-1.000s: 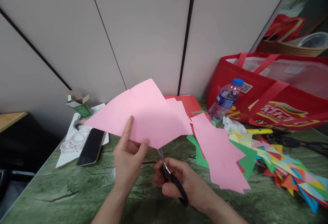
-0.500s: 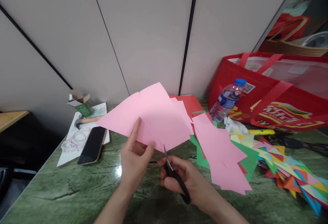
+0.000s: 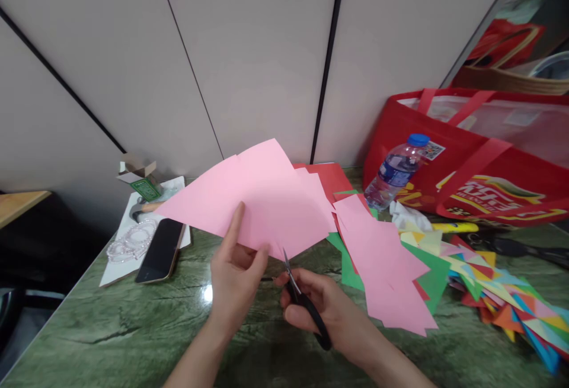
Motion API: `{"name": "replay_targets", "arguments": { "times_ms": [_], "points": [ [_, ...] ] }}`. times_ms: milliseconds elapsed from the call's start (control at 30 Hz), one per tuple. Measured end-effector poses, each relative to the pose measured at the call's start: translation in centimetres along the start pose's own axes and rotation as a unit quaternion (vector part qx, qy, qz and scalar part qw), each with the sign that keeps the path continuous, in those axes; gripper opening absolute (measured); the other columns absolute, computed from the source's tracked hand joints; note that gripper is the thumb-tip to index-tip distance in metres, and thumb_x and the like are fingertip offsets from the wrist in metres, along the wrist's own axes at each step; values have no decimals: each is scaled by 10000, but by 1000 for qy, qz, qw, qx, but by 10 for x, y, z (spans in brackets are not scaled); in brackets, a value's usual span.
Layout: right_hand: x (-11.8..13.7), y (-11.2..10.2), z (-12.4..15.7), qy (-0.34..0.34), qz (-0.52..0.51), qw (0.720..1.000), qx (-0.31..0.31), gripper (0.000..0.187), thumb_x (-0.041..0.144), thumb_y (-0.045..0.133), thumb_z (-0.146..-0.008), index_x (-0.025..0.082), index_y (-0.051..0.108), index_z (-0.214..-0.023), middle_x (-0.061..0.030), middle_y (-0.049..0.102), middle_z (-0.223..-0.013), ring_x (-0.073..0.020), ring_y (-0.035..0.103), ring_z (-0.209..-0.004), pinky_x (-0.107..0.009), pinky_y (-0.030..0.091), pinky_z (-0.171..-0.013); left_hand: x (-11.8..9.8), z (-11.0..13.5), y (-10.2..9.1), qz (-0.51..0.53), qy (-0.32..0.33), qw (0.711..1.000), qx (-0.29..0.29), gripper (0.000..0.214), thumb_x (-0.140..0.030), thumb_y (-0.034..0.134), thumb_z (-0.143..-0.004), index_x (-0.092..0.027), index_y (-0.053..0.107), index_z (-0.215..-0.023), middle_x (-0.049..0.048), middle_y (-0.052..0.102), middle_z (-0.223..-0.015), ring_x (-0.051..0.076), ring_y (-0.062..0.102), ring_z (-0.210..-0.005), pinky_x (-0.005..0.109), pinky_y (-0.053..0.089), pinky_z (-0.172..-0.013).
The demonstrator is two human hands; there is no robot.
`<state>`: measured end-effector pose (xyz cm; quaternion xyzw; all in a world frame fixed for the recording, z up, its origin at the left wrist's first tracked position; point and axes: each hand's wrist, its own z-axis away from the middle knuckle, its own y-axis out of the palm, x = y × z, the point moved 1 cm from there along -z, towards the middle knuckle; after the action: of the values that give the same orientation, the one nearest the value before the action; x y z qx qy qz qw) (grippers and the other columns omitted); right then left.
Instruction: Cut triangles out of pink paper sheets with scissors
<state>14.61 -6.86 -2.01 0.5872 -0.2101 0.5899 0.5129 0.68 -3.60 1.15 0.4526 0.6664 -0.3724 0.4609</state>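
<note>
A large pink sheet of paper (image 3: 275, 192) is held up over the table by my left hand (image 3: 237, 272), index finger and thumb on its near face and the other fingers curled behind. My right hand (image 3: 320, 305) grips black-handled scissors (image 3: 306, 305). Their blades point up and away, with the tips at the sheet's lower edge, just right of my left thumb. A short slit shows in the paper there. To the right lie pink cut pieces (image 3: 386, 263) with jagged edges, on top of green paper (image 3: 351, 266) and red paper (image 3: 326, 178).
On the left are a black phone (image 3: 160, 252), a beaded string (image 3: 131, 243), a hammer (image 3: 144, 209) and a small open box (image 3: 142, 180). At right stand a water bottle (image 3: 395, 172) and a red bag (image 3: 489, 145), with colourful folded paper (image 3: 502, 293) in front.
The pink sheet has tilted slightly, its left corner shifting a little further left. Both hands and the scissors stay nearly in place.
</note>
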Motion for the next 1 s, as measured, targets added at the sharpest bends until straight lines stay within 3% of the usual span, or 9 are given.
{"name": "replay_targets", "arguments": {
  "times_ms": [100, 333, 533, 1000],
  "points": [
    [0, 0, 0, 2, 7, 1000, -4, 513, 501, 779, -597, 181, 576, -944, 17, 519, -760, -96, 436, -643, -233, 346, -592, 5, 0, -2, 14, -28, 999, 36, 742, -216, 690, -696, -229, 403, -1380, -47, 556, -595, 82, 457, -476, 188, 475, -448],
    [0, -1, -1, -7, 13, 1000, -6, 446, 470, 765, -633, 182, 579, -919, 32, 505, -717, -86, 413, -605, -229, 329, -565, 1, 2, -4, -14, -38, 998, 40, 741, -233, 685, -703, -238, 396, -1385, -102, 393, -448, 82, 381, -406, 192, 444, -406],
    [-2, -1, -1, -17, 26, 999, -8, 436, 450, 759, -653, 177, 570, -936, 41, 487, -696, -77, 395, -586, -222, 320, -544, 2, 2, -3, -4, -37, 999, 39, 748, -245, 685, -702, -218, 390, -1389, -80, 465, -490, 91, 425, -432, 205, 462, -420],
    [-4, -1, -1, -20, 31, 999, -21, 405, 402, 787, -628, 181, 580, -897, 61, 475, -645, -75, 380, -549, -228, 304, -531, 5, 3, -2, 11, -45, 998, 38, 763, -250, 692, -703, -245, 373, -1396, -83, 462, -506, 83, 403, -441, 190, 439, -422]
  ]
}}
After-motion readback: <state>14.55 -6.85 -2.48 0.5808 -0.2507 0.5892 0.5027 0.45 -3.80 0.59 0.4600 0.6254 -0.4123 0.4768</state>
